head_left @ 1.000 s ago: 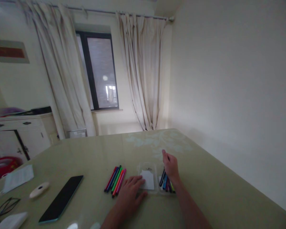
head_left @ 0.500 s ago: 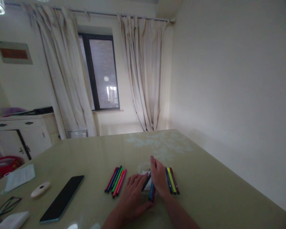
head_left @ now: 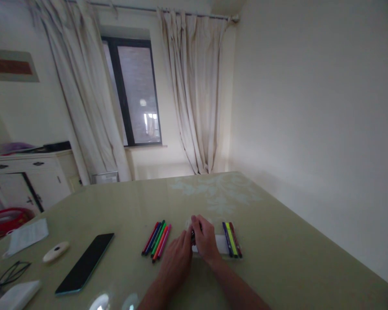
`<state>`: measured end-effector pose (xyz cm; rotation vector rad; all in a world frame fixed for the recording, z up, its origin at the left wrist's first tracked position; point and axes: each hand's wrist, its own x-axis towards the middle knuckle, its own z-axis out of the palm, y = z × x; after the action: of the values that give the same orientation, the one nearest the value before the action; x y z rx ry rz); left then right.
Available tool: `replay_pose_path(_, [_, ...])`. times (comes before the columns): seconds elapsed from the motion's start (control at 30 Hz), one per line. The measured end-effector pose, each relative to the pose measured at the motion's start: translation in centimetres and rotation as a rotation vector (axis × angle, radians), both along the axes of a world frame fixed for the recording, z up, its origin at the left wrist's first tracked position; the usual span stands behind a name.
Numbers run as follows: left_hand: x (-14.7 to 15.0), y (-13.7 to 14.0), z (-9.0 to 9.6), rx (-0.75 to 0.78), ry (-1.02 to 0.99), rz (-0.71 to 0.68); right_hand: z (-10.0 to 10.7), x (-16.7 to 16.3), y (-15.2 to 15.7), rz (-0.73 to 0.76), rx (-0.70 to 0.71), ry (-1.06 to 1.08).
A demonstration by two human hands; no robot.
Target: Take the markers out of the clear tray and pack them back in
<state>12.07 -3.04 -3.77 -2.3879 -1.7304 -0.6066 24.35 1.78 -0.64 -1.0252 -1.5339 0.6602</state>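
My left hand [head_left: 177,255] and my right hand [head_left: 206,239] meet, fingers closed, around dark felt-tip pens [head_left: 193,237]. Only a small bit of these pens shows between the hands, so their number is hidden. Beneath and beside my right hand lies a whitish flat tray [head_left: 221,244]. At its right end rest a dark blue pen [head_left: 227,239], a yellow pen [head_left: 233,239] and a dark red pen [head_left: 237,239], side by side. To the left of my left hand, several loose coloured felt-tip pens [head_left: 159,239] lie in a slanted row on the table.
A dark phone [head_left: 85,263] lies left on the table [head_left: 278,258]. Past it are a pale oval object [head_left: 56,252], a face mask [head_left: 28,236], glasses [head_left: 10,277] and a white box-like object [head_left: 17,297]. A wall [head_left: 310,150] runs along the right.
My right hand has moved left, drawing the dark pens in against my left hand, and more of the tray now shows. The pens previously visible between the hands are mostly covered.
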Motion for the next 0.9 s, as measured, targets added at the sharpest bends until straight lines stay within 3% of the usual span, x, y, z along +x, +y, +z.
replay_pose_path(0.07, [-0.9,0.4,0.6,-0.043,-0.005,0.08,0.2,1.0,0.8,-0.038,-0.001,-0.004])
replay_pose_path(0.17, [-3.5,0.9,2.1,-0.077,-0.062,0.285,0.9,4.3,2.8,-0.267,0.027,-0.114])
replay_pose_path(0.3, [-7.7,1.0,3.4,-0.131,-0.048,0.548,0.9,9.1,4.6,-0.532,-0.044,-0.62])
replay_pose_path(0.43, [-9.9,0.9,2.8,-0.158,0.003,0.664,-0.1,10.5,4.9,-0.562,-0.206,-0.913])
replay_pose_path(0.6, [-9.3,1.1,2.5,-0.139,0.013,0.649,-0.8,9.8,4.8,-0.536,-0.162,-0.965])
replay_pose_path(0.7, [-7.7,1.1,2.6,-0.039,-0.037,0.467,-0.7,9.8,4.9,-0.534,-0.143,-0.972])
replay_pose_path(0.83, [-4.4,0.5,2.0,-0.022,-0.098,-0.08,-0.6,9.8,4.9,-0.529,-0.168,-0.952])
replay_pose_path(0.9, [-2.8,-0.1,1.4,-0.055,-0.077,-0.266,-0.5,9.7,5.0,-0.518,-0.181,-0.938])
